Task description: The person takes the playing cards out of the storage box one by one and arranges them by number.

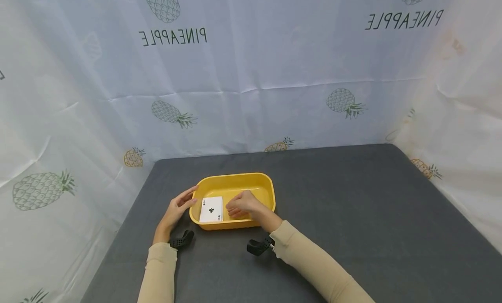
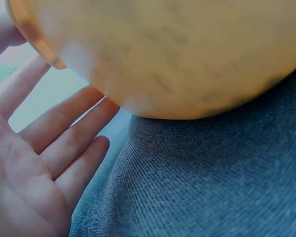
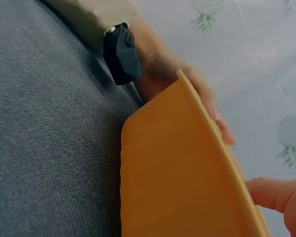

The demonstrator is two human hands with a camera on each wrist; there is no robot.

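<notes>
A yellow plastic tray [image 1: 235,225] sits on the dark cloth, with white playing cards [image 1: 211,209] at its left end. The ace of clubs lies face up on top. At the tray's left end my left hand [image 1: 178,208] has its fingers nearly straight against the outer wall; the left wrist view shows the left hand's fingers [image 2: 71,140] touching it. My right hand [image 1: 244,204] reaches over the front rim into the tray, just right of the cards, fingers bent downward. Its thumb [image 3: 269,191] shows beyond the rim in the right wrist view. I cannot tell whether it holds anything.
A dark grey cloth [image 1: 353,207] covers the table and runs far to the right of the tray. White curtains with pineapple prints [image 1: 255,67] hang behind and at both sides. Black wrist cameras [image 1: 256,247] sit low by the tray's front.
</notes>
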